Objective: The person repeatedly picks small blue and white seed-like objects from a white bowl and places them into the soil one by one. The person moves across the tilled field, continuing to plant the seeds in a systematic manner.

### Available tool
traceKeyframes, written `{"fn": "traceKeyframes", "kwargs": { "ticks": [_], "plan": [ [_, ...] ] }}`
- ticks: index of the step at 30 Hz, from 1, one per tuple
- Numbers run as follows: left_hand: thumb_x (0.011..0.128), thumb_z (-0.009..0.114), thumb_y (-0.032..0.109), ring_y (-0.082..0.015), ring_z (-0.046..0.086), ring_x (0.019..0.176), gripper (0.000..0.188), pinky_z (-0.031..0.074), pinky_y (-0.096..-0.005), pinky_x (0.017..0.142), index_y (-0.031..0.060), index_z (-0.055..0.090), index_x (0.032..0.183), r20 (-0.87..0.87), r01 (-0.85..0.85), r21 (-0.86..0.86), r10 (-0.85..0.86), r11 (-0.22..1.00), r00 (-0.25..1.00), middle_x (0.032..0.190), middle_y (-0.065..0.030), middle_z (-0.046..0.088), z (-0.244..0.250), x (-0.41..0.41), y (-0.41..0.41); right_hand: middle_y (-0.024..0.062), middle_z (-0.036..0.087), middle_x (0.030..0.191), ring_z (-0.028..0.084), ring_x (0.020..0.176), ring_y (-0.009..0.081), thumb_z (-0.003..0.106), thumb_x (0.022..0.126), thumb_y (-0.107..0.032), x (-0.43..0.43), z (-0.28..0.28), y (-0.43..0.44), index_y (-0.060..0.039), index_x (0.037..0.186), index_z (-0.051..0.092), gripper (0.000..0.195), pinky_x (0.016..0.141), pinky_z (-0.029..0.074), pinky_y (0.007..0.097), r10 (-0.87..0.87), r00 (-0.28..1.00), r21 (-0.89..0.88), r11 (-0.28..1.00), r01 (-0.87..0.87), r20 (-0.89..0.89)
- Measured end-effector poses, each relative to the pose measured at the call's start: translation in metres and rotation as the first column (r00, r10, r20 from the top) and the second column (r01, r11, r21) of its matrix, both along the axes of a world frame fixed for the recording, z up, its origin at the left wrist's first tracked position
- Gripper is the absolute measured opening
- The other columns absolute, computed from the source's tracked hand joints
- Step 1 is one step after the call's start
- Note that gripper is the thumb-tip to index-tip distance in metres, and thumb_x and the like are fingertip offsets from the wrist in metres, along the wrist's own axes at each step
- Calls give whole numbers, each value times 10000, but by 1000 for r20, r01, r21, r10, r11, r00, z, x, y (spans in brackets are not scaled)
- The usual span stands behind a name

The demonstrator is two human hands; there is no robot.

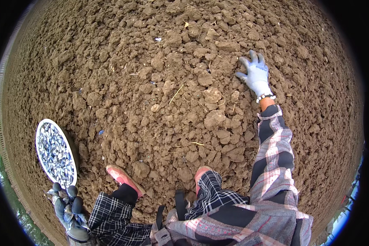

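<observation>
My right hand (256,72), in a light grey-blue work glove with a white beaded bracelet at the wrist, reaches out over the brown clods of soil (212,95). Its fingers are spread, and nothing shows in it. At the lower left my left hand (69,207), in a dark-coated glove, is closed around several small blue-and-white pieces (69,215); what they are I cannot tell for sure. Just beyond its fingertips is the near rim of a white oval tub (75,166), filled with many similar blue-and-white pieces (55,150).
My two feet in reddish-pink shoes (123,178) stand on the uneven, lumpy ground. A small blue scrap (101,132) and a white bit (158,39) lie on the soil. Pieces of straw (176,93) are scattered about.
</observation>
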State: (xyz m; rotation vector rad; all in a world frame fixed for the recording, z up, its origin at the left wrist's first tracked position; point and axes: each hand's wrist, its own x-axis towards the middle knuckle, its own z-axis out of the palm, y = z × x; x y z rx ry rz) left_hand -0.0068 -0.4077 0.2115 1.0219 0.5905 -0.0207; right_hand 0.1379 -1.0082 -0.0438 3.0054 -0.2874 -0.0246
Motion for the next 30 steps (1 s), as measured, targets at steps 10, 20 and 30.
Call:
{"fn": "traceKeyframes", "kwargs": {
  "ticks": [10,20,30],
  "plan": [
    [994,442,177,-258,602,726,414,553,-310,625,114,405,1401,92,134,-223,-116,965,989,1246,-285,512,10,-13,12,124,527,1291,530,1155,300,709,653,-88,22,13,-18,-140,1087,660,440,995,441,358,10,1000,442,897,-3,-15],
    [985,454,168,-177,497,587,396,460,-268,498,86,410,1369,55,78,-137,-71,987,996,1205,-304,520,7,-11,8,82,433,1383,428,1264,328,737,670,-140,43,-2,117,-219,1203,595,557,1003,427,436,90,834,413,837,-359,544],
    [923,582,154,-175,529,558,430,480,-229,466,149,469,1338,28,51,-86,-49,995,998,1152,-263,563,29,-9,1,123,516,1309,529,1150,354,691,804,-418,54,-14,174,-180,1240,578,510,964,416,503,364,923,302,872,-385,126]
  ]
}}
